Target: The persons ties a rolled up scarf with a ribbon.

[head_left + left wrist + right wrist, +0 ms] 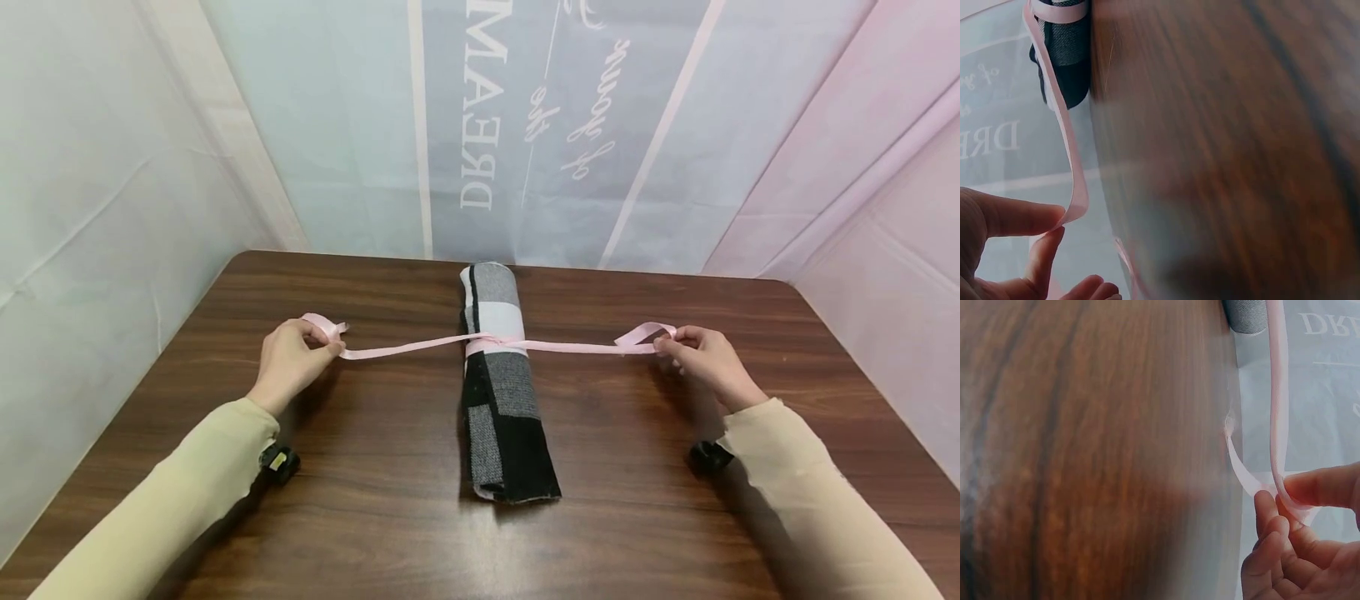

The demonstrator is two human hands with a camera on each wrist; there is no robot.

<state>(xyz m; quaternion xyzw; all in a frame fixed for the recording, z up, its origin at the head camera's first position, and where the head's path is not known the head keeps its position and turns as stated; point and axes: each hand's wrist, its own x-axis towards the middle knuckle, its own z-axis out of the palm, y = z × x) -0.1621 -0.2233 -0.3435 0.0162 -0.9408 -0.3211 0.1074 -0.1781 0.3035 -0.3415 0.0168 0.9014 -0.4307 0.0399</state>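
A rolled cloth point(510, 383) in black, grey and white checks lies lengthwise at the middle of the table. Around it runs a pink ribbon point(585, 347), crossed or knotted on top; which of the two I cannot tell. My left hand point(292, 358) pinches one length of the ribbon between thumb and finger, out to the left of the roll. On the other side my right hand point(708, 362) pinches the other length. Both lengths stretch nearly straight from the roll, and a loose tail curls beyond each hand. The left wrist view shows the pinched ribbon point(1063, 119) close up.
The brown wooden table point(375, 533) ends at a printed cloth backdrop point(360, 125) with mirrored lettering. White cloth walls point(90, 208) stand at both sides. A small black device point(280, 461) sits at the left wrist, and another black device point(708, 455) at the right.
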